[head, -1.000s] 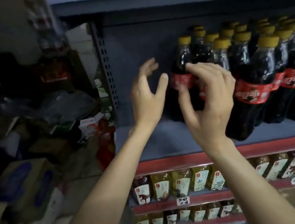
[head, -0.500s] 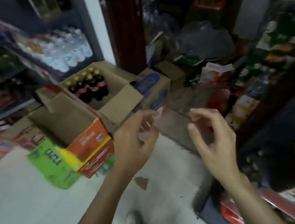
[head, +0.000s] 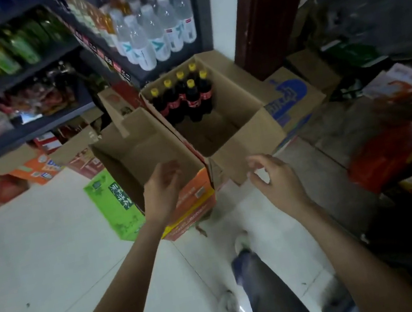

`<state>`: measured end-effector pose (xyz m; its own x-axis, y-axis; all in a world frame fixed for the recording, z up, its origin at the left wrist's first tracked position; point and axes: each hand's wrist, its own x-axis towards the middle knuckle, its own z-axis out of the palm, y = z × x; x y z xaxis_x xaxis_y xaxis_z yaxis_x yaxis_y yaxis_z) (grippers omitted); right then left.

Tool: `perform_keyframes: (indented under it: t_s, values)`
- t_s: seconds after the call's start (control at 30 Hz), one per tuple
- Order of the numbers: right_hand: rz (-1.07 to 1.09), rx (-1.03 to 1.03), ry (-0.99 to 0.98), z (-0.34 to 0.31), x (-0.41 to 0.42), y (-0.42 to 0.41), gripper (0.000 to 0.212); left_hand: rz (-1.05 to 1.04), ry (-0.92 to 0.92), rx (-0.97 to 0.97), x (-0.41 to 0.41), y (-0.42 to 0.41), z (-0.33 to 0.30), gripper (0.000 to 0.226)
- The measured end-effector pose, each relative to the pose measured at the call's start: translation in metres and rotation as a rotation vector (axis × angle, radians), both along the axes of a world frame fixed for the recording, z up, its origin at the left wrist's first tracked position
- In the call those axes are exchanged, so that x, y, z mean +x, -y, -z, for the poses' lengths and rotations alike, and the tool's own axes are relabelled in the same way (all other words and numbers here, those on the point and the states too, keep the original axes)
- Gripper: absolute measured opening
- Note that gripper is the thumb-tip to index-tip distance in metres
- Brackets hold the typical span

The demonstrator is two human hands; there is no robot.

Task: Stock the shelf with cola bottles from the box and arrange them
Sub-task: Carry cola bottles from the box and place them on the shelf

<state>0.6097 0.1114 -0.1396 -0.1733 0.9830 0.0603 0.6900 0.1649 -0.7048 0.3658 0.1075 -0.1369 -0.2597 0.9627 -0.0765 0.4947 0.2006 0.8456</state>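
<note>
1. Head view: we were between loads, both our left hand (head: 162, 188) and right hand (head: 276, 180) loosely spread and empty, reaching toward the box (head: 246, 126) where the cola bottles (head: 184, 96) stood at its far corner. Next we judged we must reach deeper to grasp bottles.
2. Half a second earlier the box sat farther off; we had closed in.

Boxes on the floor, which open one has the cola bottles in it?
The brown box on the right, by the dark red post, holds the yellow-capped cola bottles in its far corner. The open orange-fronted box beside it on the left looks empty.
</note>
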Motion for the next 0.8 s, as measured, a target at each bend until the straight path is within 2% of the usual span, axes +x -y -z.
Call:
perform_keyframes:
  t_s: [0.17,0.37,0.53,0.8]
  values:
    - [0.021,-0.056,0.0,0.036,-0.02,-0.13,0.031,-0.038,0.087,-0.039,0.001,-0.118,0.034,0.02]
    - [0.072,-0.177,-0.014,0.09,-0.038,-0.272,0.047,-0.043,0.134,-0.18,0.015,-0.255,0.086,0.05]
    - [0.088,-0.207,-0.01,0.147,-0.062,-0.363,0.064,-0.07,0.031,-0.253,0.012,-0.343,0.16,0.069]
    - [0.132,-0.136,0.088,0.243,-0.107,-0.455,0.089,-0.078,-0.143,-0.099,0.025,-0.418,0.267,0.087]
